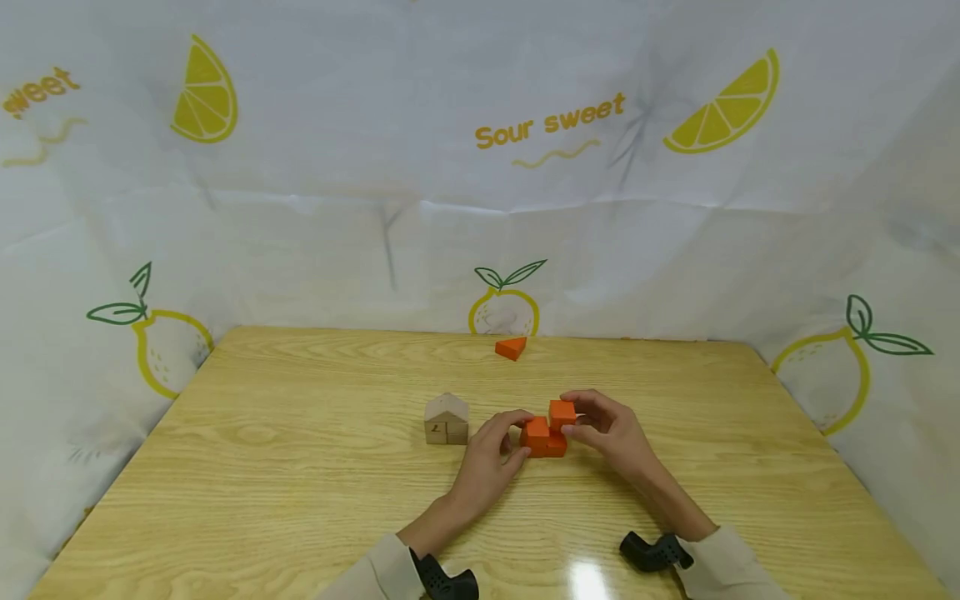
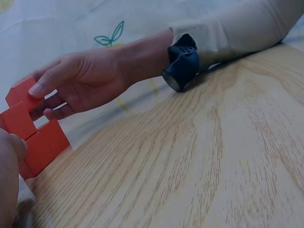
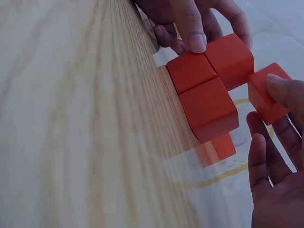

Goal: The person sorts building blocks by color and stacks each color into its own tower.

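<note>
Three orange-red wooden cubes form an L-shaped stack (image 1: 536, 437) on the table, two side by side and one on top of the left one. My left hand (image 1: 489, 460) grips the stack's left end, its thumb on the near face and fingers behind. Between thumb and fingers, my right hand (image 1: 617, 433) pinches another orange-red cube (image 1: 562, 414). That held cube (image 3: 267, 92) is raised over the right lower cube (image 3: 209, 109), beside the stack's upper cube (image 3: 232, 59). In the left wrist view, my left hand (image 2: 8, 175) is partly cut off.
Left of my left hand stands a small house of plain wooden blocks (image 1: 446, 421) with a peaked roof. An orange-red triangular block (image 1: 511, 348) lies near the far edge of the wooden table (image 1: 300, 500). Behind it hangs a white lemon-print cloth (image 1: 337, 250).
</note>
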A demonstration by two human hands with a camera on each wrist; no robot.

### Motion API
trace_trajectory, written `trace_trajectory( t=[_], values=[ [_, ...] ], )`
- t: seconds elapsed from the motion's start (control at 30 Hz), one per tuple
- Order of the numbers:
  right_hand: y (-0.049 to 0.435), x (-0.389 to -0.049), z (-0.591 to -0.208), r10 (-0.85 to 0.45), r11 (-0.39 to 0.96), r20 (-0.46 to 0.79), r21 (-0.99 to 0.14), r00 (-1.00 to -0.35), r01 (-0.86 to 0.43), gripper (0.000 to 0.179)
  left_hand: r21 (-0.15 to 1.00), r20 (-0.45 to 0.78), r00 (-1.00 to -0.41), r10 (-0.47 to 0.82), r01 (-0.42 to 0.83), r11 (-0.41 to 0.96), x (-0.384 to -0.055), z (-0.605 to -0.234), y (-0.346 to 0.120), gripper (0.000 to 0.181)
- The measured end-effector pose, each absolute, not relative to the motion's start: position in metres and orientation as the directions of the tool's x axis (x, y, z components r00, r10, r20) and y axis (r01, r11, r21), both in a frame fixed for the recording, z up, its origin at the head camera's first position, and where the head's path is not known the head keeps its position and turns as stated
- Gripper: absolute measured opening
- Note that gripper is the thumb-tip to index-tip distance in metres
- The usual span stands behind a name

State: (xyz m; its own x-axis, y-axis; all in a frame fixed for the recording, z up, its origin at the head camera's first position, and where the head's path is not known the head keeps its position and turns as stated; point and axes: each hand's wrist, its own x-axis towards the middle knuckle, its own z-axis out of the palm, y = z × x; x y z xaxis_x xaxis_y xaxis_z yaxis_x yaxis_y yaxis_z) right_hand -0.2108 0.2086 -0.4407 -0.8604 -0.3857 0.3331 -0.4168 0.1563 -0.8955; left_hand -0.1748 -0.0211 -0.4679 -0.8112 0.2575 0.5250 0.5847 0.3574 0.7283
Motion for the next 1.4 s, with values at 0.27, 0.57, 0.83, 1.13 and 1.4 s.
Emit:
trace_trajectory(
  t=[0.27, 0.57, 0.83, 1.13, 1.4],
  values=[
    [0.212, -0.206, -0.449, -0.423, 0.126, 0.338, -0.897, -0.841, -0.424, 0.039, 0.728, 0.520, -0.813, 0.263, 0.583, 0.362, -0.174, -0.468, -0.021, 0.047],
    [0.211, -0.205, -0.456, -0.470, 0.098, 0.322, -0.906, -0.822, -0.412, 0.040, 0.723, 0.514, -0.816, 0.264, 0.578, 0.379, -0.174, -0.467, -0.022, 0.047],
    [0.210, -0.204, -0.457, -0.451, 0.126, 0.316, -0.903, -0.834, -0.411, 0.041, 0.728, 0.499, -0.826, 0.262, 0.564, 0.390, -0.174, -0.468, -0.021, 0.046],
    [0.209, -0.204, -0.456, -0.446, 0.113, 0.336, -0.898, -0.830, -0.424, 0.041, 0.731, 0.490, -0.831, 0.262, 0.556, 0.396, -0.174, -0.467, -0.022, 0.046],
    [0.208, -0.204, -0.457, -0.449, 0.112, 0.356, -0.888, -0.820, -0.447, 0.042, 0.723, 0.501, -0.826, 0.258, 0.563, 0.399, -0.174, -0.468, -0.022, 0.047]
  ],
)
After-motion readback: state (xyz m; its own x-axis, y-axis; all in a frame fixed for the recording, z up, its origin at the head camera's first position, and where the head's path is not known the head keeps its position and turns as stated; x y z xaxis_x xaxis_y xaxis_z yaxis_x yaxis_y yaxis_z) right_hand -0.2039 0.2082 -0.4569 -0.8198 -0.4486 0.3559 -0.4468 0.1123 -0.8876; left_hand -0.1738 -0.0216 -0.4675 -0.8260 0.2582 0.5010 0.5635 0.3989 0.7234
